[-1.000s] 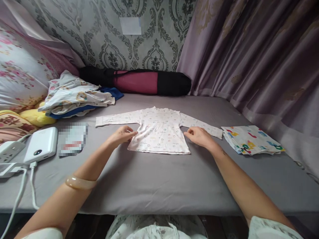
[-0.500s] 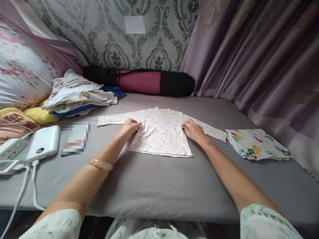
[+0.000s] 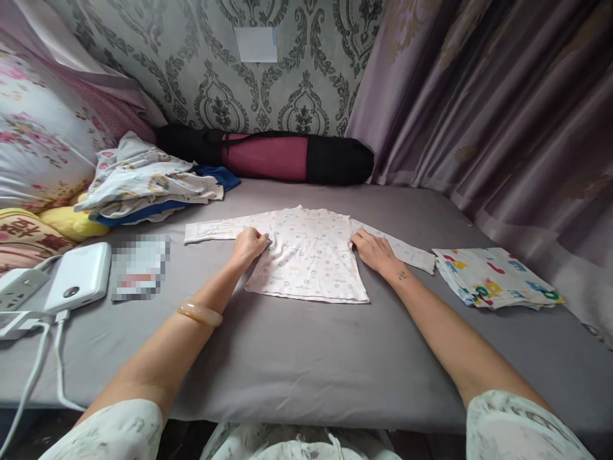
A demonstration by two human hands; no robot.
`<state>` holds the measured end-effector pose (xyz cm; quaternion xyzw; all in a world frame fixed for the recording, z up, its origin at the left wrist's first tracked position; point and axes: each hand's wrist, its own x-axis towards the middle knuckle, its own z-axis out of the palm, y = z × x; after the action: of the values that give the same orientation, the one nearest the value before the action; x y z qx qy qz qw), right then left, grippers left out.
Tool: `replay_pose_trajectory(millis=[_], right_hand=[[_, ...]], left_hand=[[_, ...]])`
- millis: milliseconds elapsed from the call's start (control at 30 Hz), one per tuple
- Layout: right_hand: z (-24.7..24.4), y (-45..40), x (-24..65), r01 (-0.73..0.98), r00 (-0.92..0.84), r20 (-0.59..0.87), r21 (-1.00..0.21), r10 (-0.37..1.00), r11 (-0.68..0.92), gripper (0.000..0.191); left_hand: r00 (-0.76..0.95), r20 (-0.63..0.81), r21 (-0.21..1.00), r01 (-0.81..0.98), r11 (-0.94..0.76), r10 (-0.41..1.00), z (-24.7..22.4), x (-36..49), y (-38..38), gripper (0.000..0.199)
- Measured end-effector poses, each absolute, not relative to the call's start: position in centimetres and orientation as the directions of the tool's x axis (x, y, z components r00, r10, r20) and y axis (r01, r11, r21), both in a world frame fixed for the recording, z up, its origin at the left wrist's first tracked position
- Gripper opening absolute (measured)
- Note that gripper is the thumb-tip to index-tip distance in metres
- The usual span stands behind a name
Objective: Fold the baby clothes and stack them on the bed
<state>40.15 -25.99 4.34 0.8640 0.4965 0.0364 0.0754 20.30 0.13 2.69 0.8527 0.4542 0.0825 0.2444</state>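
Note:
A small white long-sleeved shirt (image 3: 311, 262) with a pale print lies flat on the grey sheet, its sleeves spread to both sides and its hem toward me. My left hand (image 3: 250, 246) pinches the shirt's left edge just below the sleeve, where the cloth creases a little. On the opposite edge, below the other sleeve, the fingers of my right hand (image 3: 371, 249) are closed on the cloth.
Folded colourful cloth (image 3: 495, 276) lies at the right. A clothes pile (image 3: 148, 182) sits back left, with a white power bank (image 3: 79, 275), power strip (image 3: 22, 291), cables and a blurred packet (image 3: 140, 268) nearer. A black and red bag (image 3: 265, 156) lies along the wall.
The view has shifted slightly. Both hands keep their grip at the shirt's sides, and the shirt lies almost as before.

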Motion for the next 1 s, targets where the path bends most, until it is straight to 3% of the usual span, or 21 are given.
replay_pose_trajectory(millis=[133, 433, 567, 733, 867, 1000], right_hand=[[3.9, -25.9, 39.7, 0.768, 0.63, 0.079, 0.083, 0.772, -0.635, 0.035], [3.3, -24.5, 38.9, 0.477, 0.874, 0.07, -0.309, 0.48, -0.823, 0.031], [2.6, -24.3, 39.0, 0.344, 0.931, 0.066, -0.492, 0.359, -0.8, 0.028], [1.4, -23.9, 39.4, 0.121, 0.967, -0.059, -0.751, 0.249, -0.649, 0.029], [1.2, -23.3, 39.3, 0.005, 0.967, -0.144, -0.812, 0.209, -0.583, 0.032], [1.0, -22.8, 39.2, 0.04, 0.97, -0.115, -0.793, 0.214, -0.608, 0.03]], left_hand=[[0.591, -0.105, 0.443, 0.748, -0.495, 0.799, 2.7, 20.4, 0.1, 0.032], [0.524, -0.115, 0.531, 0.75, -0.394, 0.844, 2.5, 21.6, -0.7, 0.018], [0.494, -0.12, 0.564, 0.748, -0.351, 0.861, 2.4, 21.8, -0.8, 0.01], [0.496, -0.123, 0.598, 0.728, -0.335, 0.86, 2.3, 21.7, -0.5, 0.008], [0.499, -0.08, 0.604, 0.713, -0.356, 0.863, 2.8, 21.4, -0.7, 0.01], [0.51, -0.048, 0.597, 0.704, -0.385, 0.859, 3.2, 21.4, -1.0, 0.011]])
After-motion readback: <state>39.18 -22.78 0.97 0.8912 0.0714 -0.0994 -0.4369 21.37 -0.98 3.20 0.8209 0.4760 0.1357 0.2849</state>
